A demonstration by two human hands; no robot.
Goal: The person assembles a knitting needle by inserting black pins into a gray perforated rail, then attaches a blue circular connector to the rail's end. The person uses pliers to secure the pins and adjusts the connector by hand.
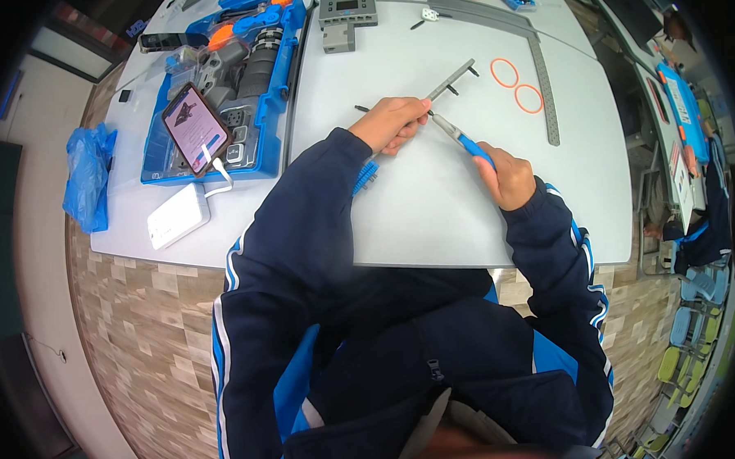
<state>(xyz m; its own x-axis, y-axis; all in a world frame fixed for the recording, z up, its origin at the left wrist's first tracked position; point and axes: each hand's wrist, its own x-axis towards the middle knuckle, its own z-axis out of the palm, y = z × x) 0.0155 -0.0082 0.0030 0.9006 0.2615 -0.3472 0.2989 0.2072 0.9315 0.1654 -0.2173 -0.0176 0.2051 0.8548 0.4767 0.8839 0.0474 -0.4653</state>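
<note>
My left hand (392, 123) is closed round a long grey building beam (453, 79) above the white table. Several black pegs stick out of the beam near its far end. In my right hand (509, 176) I grip pliers with blue handles (472, 145). The pliers' metal jaws meet the beam close to my left fingertips; what exactly sits between them is too small to make out. Under my left wrist a blue piece (365, 177) with ridges lies on the table, partly hidden by the sleeve.
To the left stands an open blue case (272, 139) of parts, with a phone (197, 129) resting on it, cabled to a white power bank (178, 216). Two orange rings (529, 98) lie right, beside a grey angled strip (545, 86). A grey controller (347, 10) sits at the back.
</note>
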